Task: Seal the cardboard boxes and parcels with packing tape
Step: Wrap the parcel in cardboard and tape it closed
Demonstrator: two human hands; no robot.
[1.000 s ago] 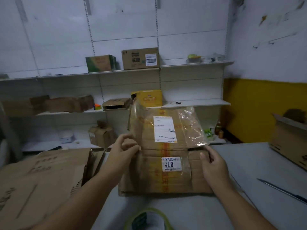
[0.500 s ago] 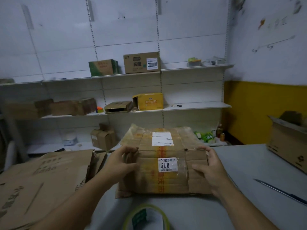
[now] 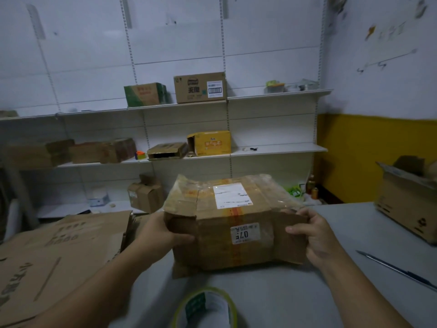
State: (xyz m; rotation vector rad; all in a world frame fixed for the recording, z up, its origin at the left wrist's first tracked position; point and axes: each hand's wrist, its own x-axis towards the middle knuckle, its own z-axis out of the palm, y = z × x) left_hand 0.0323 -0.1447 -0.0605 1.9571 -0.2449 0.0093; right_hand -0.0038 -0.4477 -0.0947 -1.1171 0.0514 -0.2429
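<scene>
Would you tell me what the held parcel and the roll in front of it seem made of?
Parcel: brown matte cardboard with creased flaps, topped by glossy clear film that glints. Roll: probably plastic packing tape, shiny yellowish rim.

grey table [image 3: 295,299] carries a taped parcel [image 3: 212,252], tape roll [image 3: 208,290], pen [image 3: 397,271], flattened cardboard [image 3: 59,256] and an open box [image 3: 406,209]

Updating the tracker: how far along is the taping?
Done: the parcel carries tape bands and two labels. In hand: the left hand and right hand grip its ends. Left: the tape roll lies untouched on the table, and the box at the right stands open, unsealed.
</scene>
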